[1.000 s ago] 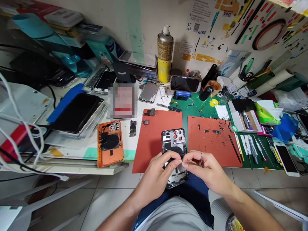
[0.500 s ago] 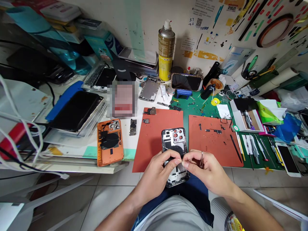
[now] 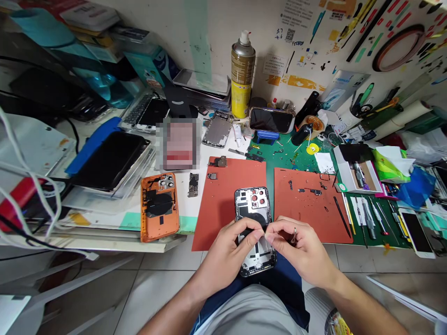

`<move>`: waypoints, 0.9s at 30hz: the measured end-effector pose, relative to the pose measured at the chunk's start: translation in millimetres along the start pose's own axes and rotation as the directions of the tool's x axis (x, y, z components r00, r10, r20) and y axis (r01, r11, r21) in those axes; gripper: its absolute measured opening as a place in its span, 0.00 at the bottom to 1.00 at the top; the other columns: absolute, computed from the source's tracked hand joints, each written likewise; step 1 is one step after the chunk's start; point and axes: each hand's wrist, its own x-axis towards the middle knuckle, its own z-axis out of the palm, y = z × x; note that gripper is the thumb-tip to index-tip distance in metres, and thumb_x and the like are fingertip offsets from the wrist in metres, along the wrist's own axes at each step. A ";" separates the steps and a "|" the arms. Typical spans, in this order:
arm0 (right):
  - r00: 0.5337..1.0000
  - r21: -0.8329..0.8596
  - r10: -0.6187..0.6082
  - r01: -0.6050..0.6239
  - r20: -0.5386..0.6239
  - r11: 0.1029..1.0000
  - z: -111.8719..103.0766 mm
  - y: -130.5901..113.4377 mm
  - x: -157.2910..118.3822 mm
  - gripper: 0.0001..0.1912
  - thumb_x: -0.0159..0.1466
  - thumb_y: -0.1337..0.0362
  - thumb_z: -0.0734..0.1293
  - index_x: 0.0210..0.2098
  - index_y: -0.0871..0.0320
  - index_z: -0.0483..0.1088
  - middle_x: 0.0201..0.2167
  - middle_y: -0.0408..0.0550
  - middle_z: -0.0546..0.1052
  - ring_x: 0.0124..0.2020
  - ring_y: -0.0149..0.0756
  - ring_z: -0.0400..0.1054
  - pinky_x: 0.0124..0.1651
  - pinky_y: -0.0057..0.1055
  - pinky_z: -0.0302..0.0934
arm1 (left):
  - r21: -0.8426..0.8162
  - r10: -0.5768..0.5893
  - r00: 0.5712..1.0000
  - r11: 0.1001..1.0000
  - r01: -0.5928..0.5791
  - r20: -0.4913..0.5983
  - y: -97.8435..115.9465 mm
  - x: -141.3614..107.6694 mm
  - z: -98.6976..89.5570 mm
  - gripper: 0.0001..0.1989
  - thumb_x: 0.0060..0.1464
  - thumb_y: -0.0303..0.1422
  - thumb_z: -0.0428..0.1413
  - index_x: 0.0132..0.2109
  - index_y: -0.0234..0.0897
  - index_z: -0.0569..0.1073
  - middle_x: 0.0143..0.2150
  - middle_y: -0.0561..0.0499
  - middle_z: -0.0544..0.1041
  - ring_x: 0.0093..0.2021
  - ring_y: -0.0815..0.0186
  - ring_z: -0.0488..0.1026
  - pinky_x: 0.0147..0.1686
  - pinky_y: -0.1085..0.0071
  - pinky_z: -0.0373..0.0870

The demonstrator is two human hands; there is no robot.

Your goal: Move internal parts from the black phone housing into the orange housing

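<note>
Both my hands meet over a dark-framed phone housing (image 3: 259, 260), whose inside faces up with camera holes at its top end. The housing overhangs the front edge of the left red-brown mat (image 3: 223, 204). My left hand (image 3: 232, 249) is closed in a pinch, thumb against forefinger. Close beside it, my right hand (image 3: 300, 246) pinches too, with a ring on one finger. Whatever the fingertips hold is too small to make out. To the left lies an orange phone housing (image 3: 171, 223) with a black round pad inside. A circuit board (image 3: 193, 184) lies beside it.
Small phone parts (image 3: 316, 191) lie on the right mat (image 3: 289, 218). Pens and screwdrivers (image 3: 368, 218) line the green mat. A spray can (image 3: 242, 74) stands at the back near a propped phone (image 3: 271, 119). Cables (image 3: 31, 177) hang at the left.
The pinched fingertips have shifted only slightly, and the housing sits almost where it was. The whole view has moved a little; nothing has visibly been put down.
</note>
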 end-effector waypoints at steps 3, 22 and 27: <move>1.000 0.003 0.009 -0.009 0.007 1.000 -1.1 -0.6 1.0 0.14 0.75 0.53 0.69 0.36 0.55 0.76 0.33 0.43 0.70 0.33 0.34 0.61 0.35 0.33 0.55 | 0.016 0.000 1.000 1.000 0.000 0.013 0.2 -0.5 -0.6 0.13 0.73 0.43 0.57 0.42 0.42 0.79 0.37 0.54 0.80 0.38 0.66 0.74 0.39 0.73 0.69; 0.927 -0.260 0.063 -0.169 -0.369 0.951 -29.6 -3.1 79.0 0.19 0.65 0.49 0.68 0.25 0.53 0.67 0.23 0.39 0.64 0.29 0.34 0.53 0.36 0.35 0.50 | -0.535 -0.285 0.876 0.844 0.036 -0.390 -27.8 -16.8 -9.5 0.48 0.64 0.43 0.69 0.81 0.67 0.53 0.73 0.54 0.76 0.78 0.60 0.66 0.72 0.67 0.67; 0.905 -0.334 0.082 -0.237 -0.418 0.912 -24.0 3.6 139.5 0.16 0.65 0.57 0.67 0.22 0.53 0.66 0.21 0.38 0.64 0.27 0.33 0.53 0.35 0.34 0.49 | -0.734 -0.413 0.792 0.676 -0.064 -0.449 -33.2 -12.5 -1.7 0.42 0.63 0.41 0.70 0.78 0.65 0.62 0.74 0.57 0.75 0.78 0.60 0.65 0.78 0.62 0.59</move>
